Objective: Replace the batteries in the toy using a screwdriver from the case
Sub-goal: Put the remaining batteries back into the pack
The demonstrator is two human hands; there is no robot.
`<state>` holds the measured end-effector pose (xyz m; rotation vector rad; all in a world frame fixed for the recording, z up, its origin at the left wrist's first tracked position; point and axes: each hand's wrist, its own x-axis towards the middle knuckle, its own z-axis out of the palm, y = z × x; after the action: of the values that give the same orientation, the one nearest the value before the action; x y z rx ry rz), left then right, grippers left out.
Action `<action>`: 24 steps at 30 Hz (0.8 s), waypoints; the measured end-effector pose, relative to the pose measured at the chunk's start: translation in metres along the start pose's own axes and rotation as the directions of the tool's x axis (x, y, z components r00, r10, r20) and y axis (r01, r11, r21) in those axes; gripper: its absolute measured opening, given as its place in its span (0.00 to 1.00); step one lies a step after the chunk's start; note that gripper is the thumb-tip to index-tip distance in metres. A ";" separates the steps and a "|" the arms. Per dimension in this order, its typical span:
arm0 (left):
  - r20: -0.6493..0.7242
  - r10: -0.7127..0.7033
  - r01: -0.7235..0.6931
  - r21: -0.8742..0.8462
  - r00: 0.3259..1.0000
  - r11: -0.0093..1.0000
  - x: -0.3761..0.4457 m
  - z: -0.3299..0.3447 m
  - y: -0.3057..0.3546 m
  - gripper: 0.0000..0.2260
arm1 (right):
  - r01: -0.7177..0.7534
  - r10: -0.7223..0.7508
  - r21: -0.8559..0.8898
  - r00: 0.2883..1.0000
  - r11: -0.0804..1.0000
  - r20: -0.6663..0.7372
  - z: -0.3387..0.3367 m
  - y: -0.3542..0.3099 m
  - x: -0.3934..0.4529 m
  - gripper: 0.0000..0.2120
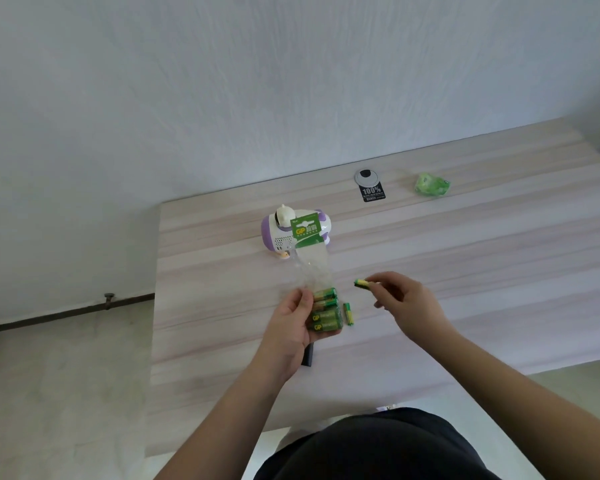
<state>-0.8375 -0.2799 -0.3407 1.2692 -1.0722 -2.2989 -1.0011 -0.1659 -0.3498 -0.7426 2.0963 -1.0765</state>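
Batteries in a see-through pack [321, 303] sit in the left hand [291, 323], held up over the tabletop [465, 271]. The grip of that hand is grasping the pack, with the thumb on its front and the fingers curled behind. The pack's green card top points away, toward the toy [281, 233], and hides part of it. A few green batteries still lie in the bottom of the pack.

The right hand [406, 303] pinches one green and yellow battery [362, 283] between its fingertips, just to the right of the pack. Its grip is tight on that battery, which points left.

One more small battery [348, 314] lies flat on the tabletop between the two hands, just beside the pack.

The toy is white and purple and rests on the tabletop past the pack. A dark thing [307, 355] pokes out from under the left hand; what it is cannot be told.

Farther back are a round grey cable hole [365, 177], a black sticker [373, 193] touching it, and a crumpled green wrapper [432, 183] well off to the right.
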 end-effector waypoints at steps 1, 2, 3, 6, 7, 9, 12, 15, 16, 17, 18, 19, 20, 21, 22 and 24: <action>0.013 -0.003 0.003 0.001 1.000 1.000 0.000 0.001 0.000 0.11 | 0.056 -0.055 0.021 0.998 0.998 -0.021 -0.004 -0.010 -0.005 0.05; 0.024 -0.006 0.006 0.001 1.000 1.000 0.000 0.003 0.001 0.11 | 0.109 -0.109 0.022 0.994 0.994 -0.028 -0.006 -0.018 -0.010 0.07; 0.033 -0.007 0.007 0.003 0.999 1.000 0.000 0.004 0.001 0.11 | 0.154 -0.153 0.001 0.988 0.988 -0.021 -0.008 -0.023 -0.014 0.09; 0.061 -0.005 0.005 0.012 0.998 1.000 0.000 0.008 0.001 0.11 | 0.231 -0.232 -0.079 0.973 0.970 -0.002 -0.007 -0.031 -0.023 0.11; 0.071 -0.008 0.007 0.012 0.997 1.000 0.000 0.009 0.001 0.11 | 0.239 -0.241 -0.085 0.970 0.967 -0.024 -0.006 -0.033 -0.026 0.11; 0.094 -0.014 0.013 0.008 0.995 1.000 0.000 0.011 0.002 0.11 | 0.207 -0.208 -0.020 0.974 0.978 -0.088 -0.007 -0.033 -0.029 0.10; 0.127 -0.025 0.022 0.027 0.992 0.999 -0.002 0.013 0.003 0.11 | 0.123 -0.097 0.157 0.982 0.980 -0.163 -0.008 -0.032 -0.033 0.08; 0.144 -0.031 0.027 0.031 0.989 0.999 -0.002 0.015 0.001 0.12 | 0.116 -0.077 0.192 0.977 0.974 -0.201 -0.009 -0.033 -0.036 0.07; 0.151 -0.033 0.029 0.029 0.988 0.999 -0.002 0.016 0.000 0.13 | 0.120 -0.082 0.185 0.976 0.975 -0.203 -0.009 -0.034 -0.037 0.07; 0.160 -0.035 0.031 0.031 0.987 0.999 -0.002 0.016 -0.001 0.13 | 0.125 -0.086 0.185 0.975 0.975 -0.203 -0.008 -0.034 -0.038 0.08; 0.169 -0.039 0.033 0.036 0.985 0.999 -0.003 0.017 -0.002 0.14 | 0.128 -0.088 0.194 0.975 0.973 -0.204 -0.007 -0.035 -0.039 0.08; 0.176 -0.042 0.035 0.044 0.984 0.998 -0.003 0.016 -0.003 0.15 | 0.131 -0.087 0.206 0.975 0.970 -0.206 -0.007 -0.035 -0.039 0.08; 0.181 -0.045 0.037 0.050 0.982 0.998 -0.004 0.016 -0.004 0.15 | 0.134 -0.089 0.214 0.974 0.968 -0.209 -0.006 -0.035 -0.039 0.08; 0.184 -0.047 0.038 0.050 0.982 0.998 -0.005 0.016 -0.005 0.15 | 0.139 -0.094 0.206 0.973 0.969 -0.212 -0.005 -0.035 -0.040 0.07; 0.186 -0.046 0.039 0.043 0.981 0.998 -0.005 0.016 -0.005 0.15 | 0.146 -0.106 0.181 0.971 0.973 -0.214 -0.005 -0.036 -0.040 0.07; 0.195 -0.040 0.036 0.025 0.980 0.999 -0.007 0.017 -0.006 0.15 | 0.151 -0.129 0.092 0.969 0.984 -0.211 -0.004 -0.036 -0.041 0.04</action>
<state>-0.8470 -0.2644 -0.3351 1.0983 -1.1467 -2.4891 -0.9720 -0.1523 -0.3054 -0.7649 2.1610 -1.3842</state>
